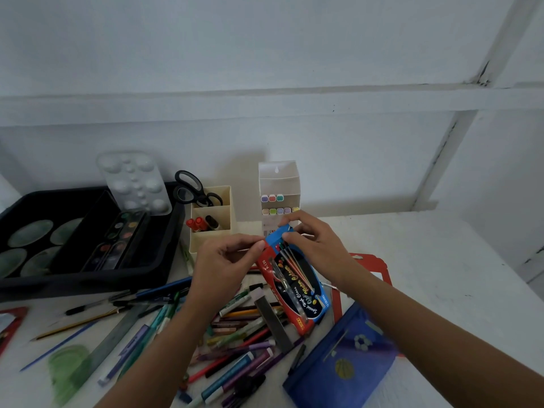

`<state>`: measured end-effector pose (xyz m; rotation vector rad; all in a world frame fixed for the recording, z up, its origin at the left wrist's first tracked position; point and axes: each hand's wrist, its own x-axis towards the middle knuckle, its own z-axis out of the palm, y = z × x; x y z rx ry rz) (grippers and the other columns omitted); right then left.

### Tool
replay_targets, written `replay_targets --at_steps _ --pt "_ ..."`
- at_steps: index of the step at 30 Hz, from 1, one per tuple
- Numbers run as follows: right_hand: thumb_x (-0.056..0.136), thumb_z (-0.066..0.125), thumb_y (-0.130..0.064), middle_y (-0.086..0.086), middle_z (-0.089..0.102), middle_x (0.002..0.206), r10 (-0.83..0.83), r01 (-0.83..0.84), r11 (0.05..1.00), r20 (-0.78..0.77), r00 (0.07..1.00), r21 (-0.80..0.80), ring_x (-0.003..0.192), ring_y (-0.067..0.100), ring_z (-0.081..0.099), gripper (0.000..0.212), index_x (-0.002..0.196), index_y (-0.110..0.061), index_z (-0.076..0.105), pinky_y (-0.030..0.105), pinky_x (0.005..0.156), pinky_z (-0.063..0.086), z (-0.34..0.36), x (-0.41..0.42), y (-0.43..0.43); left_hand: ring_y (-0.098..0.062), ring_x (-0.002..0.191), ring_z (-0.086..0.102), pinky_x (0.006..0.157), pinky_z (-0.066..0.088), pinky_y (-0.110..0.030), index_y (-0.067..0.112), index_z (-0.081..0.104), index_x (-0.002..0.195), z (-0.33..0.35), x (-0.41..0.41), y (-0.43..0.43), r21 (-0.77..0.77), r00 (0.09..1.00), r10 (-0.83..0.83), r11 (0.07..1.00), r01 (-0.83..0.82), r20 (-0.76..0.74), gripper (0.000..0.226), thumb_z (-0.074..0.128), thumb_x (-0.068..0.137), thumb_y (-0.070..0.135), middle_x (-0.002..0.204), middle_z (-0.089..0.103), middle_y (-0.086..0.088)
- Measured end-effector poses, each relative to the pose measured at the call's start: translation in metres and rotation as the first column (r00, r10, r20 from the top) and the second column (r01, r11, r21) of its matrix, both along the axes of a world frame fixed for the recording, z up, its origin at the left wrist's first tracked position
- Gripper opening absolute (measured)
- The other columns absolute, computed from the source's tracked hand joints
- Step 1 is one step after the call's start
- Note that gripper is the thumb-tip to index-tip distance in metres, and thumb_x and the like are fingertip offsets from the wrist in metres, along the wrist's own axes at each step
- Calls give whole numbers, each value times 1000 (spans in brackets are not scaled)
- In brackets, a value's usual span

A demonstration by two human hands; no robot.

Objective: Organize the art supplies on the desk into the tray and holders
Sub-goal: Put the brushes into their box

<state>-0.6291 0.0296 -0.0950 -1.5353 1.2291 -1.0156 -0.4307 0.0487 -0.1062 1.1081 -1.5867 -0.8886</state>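
- Left hand (223, 269): forearm in from 7 o'clock, thumb and forefinger pinch colour box (297, 287) top edge.
- Right hand (319, 245): forearm from 4 o'clock, fingers curled on same box flap.

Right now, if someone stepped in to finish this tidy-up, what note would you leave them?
Left hand and right hand both pinch the top flap of the colour box.
Done: paint sets lie in the black tray; scissors and markers stand in the cream holder.
Left: loose pens and pencils, ruler and blue pouch lie on the desk.
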Motion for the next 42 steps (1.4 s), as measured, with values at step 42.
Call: replay_targets --at_steps 42 --pt "98 60 -30 -6 73 93 -116 121 987 50 992 -109 93 15 71 9 93 -23 61 27 78 60 -9 0 -4 -23 95 76 77 63 -33 12 70 116 -11 0 13 131 988 -15 991 36 -156 24 61 95 20 100 78 -6"
